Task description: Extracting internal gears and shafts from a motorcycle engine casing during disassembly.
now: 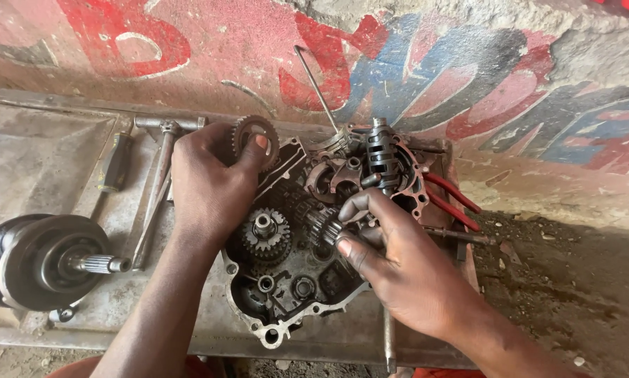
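An opened, greasy engine crankcase half (279, 329) lies on a metal tray. My left hand (206, 182) holds a small toothed gear (255, 136) above the case's upper left corner, thumb on the gear's face. My right hand (391, 259) reaches into the case, with thumb and fingers closed around a gear cluster on a shaft (323, 225). Another gear stack (264, 232) stands upright in the case between my hands. A grooved shift drum (381, 155) rises at the case's far side.
A crankshaft assembly (45, 260) lies on the tray (41, 161) at the left. A dark-handled tool (115, 164) and a T-shaped wrench (162, 175) lie beside it. Red-handled pliers (451, 199) rest right of the case. A painted wall (412, 77) stands behind; dirt ground (566, 280) lies right.
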